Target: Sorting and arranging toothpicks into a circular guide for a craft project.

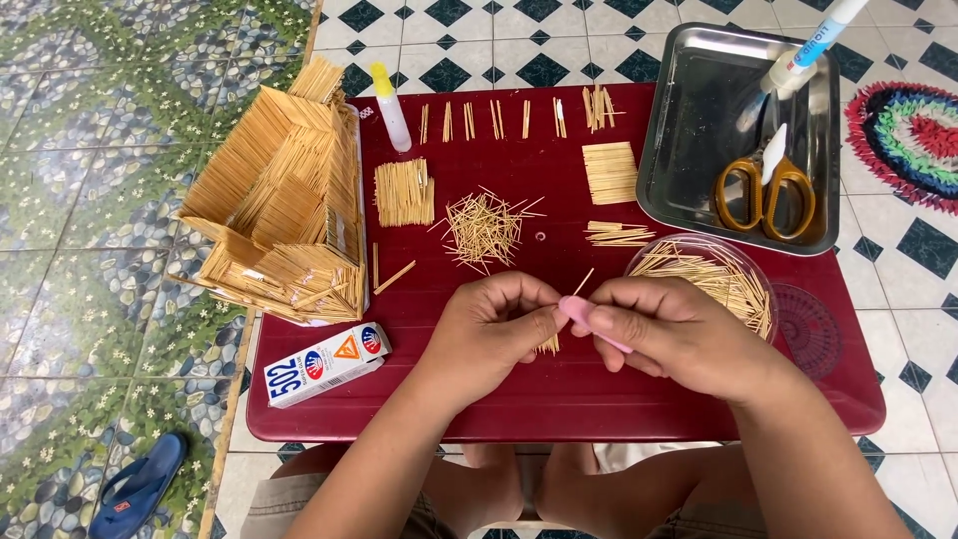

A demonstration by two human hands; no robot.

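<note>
Head view: toothpick bundle (548, 344) pinched, left hand (486, 334).

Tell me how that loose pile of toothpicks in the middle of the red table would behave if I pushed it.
The loose toothpick pile would probably scatter rather than slide as one, since the sticks lie criss-crossed and unglued. Each looks thin, so likely very light and easily snapped. Round sticks may roll on the smooth red table.

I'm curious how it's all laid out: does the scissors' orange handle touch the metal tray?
Touching. The head view shows the scissors lying flat inside the metal tray, handles resting on its floor.
</note>
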